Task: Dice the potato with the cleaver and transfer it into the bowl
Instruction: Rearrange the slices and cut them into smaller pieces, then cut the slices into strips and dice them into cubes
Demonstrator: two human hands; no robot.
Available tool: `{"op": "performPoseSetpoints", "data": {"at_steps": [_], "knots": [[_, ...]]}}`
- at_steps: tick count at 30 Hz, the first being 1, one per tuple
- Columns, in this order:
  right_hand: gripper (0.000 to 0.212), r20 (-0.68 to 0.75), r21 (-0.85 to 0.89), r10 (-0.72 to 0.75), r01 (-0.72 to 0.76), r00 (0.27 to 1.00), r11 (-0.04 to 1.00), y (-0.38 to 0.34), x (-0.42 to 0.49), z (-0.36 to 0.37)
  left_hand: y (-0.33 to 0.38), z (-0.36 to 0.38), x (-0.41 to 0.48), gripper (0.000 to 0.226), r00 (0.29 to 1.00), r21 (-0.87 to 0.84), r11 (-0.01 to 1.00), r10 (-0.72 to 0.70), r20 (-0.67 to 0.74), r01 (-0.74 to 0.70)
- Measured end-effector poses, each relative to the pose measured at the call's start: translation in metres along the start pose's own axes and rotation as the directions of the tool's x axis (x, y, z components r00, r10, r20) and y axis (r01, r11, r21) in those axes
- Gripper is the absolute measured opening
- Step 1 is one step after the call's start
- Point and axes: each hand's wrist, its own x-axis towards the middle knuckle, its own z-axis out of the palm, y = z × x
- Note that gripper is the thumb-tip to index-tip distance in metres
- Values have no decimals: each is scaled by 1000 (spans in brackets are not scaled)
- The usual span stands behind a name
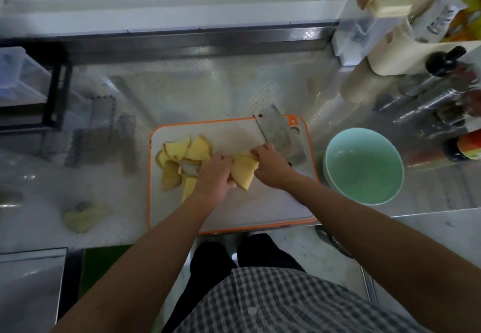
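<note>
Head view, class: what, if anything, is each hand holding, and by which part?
One stack of potato slices. The left hand grips its left side; the right hand pinches its upper right corner. The cleaver lies unheld on the board.

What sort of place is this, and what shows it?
Probably a kitchen: a cutting board with potato slices and a cleaver on it, a steel counter, and bottles at the right.

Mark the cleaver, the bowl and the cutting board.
cleaver (pixel 279 132), head view, flat of the blade.
bowl (pixel 364 168), head view, bare inside bottom.
cutting board (pixel 226 130), head view, bare far surface.
</note>
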Motion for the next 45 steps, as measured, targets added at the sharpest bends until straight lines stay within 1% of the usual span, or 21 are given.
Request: {"op": "performPoseSetpoints", "data": {"at_steps": [3, 7, 9, 11, 12, 14, 16, 19, 21, 23, 24, 26, 28, 29, 31, 33, 35, 37, 39, 42, 45], "knots": [[46, 12, 2, -42, 42, 999, 999, 4, 0, -1, -3, 4, -2, 55, 998, -33, 999, 39, -48, -41], [58, 26, 31, -60, 59, 998, 998, 8, -3, -1, -4, 5, -2, 55, 995, -19, 997, 80, -66, -81], [58, 5, 42, -49, 49, 999, 998, 8, -3, 1, -2, 7, -3, 66, 993, -28, 994, 102, -60, -104], [58, 4, 48, -51, 50, 999, 998, 7, -4, 0, -1, 10, -3, 85, 993, -50, 992, 117, -10, -117], [57, 23, 53, -61, 60, 998, 997, 7, -4, -2, 1, 12, -2, 89, 994, -30, 994, 109, 22, -108], [57, 87, 57, -95, 90, 992, 994, 7, -6, -9, 6, 10, 1, 88, 995, 46, 995, 81, 51, -83], [52, 80, 62, -89, 84, 993, 994, 8, -10, -17, 11, 7, 5, 83, 995, 113, 990, 78, 55, -83], [41, -128, 46, 64, -58, 990, 997, 10, -18, -26, 16, 5, 7, 81, 996, 158, 986, 39, 82, -52], [40, -221, -50, 172, -187, 960, 981, 11, -23, -27, 20, 7, 6, 86, 996, 192, 981, -35, 76, 20], [51, -189, -156, 273, -303, 943, 940, 11, -28, -25, 25, 8, 2, 91, 995, 217, 972, -94, 28, 86], [60, -148, -171, 318, -341, 937, 925, 13, -30, -24, 26, 10, 0, 93, 996, 223, 971, -86, 0, 84], [63, -89, -139, 354, -363, 931, 921, 18, -33, -21, 24, 13, -1, 100, 1000, 214, 977, 23, -8, -21], [51, -93, -62, 329, -335, 940, 940, 22, -35, -21, 21, 13, -1, 96, 991, 183, 974, 131, 34, -135], [46, -110, -23, 310, -314, 944, 949, 23, -35, -22, 20, 12, 0, 91, 990, 160, 977, 133, 48, -139], [45, -161, 22, 273, -273, 949, 962, 18, -36, -25, 18, 11, 0, 85, 996, 113, 991, 70, 53, -75], [40, -229, 60, 221, -212, 948, 975, 9, -37, -30, 17, 13, -3, 87, 1000, 69, 998, -12, 12, 11], [31, -289, 81, 125, -106, 949, 991, 3, -38, -33, 16, 15, -8, 92, 993, 30, 993, -112, -31, 113], [20, -308, 41, 5, 9, 951, 999, 1, -40, -30, 19, 18, -12, 94, 979, 37, 980, -191, -73, 194], [12, -293, -19, -77, 74, 953, 997, 3, -43, -25, 26, 20, -16, 96, 964, 56, 969, -233, -128, 242], [10, -254, -102, -110, 86, 961, 991, 11, -48, -19, 28, 24, -19, 103, 964, 98, 965, -230, -134, 244], [10, -206, -153, -138, 108, 969, 982, 16, -56, -9, 22, 24, -22, 93, 970, 96, 969, -219, -104, 229]]}}
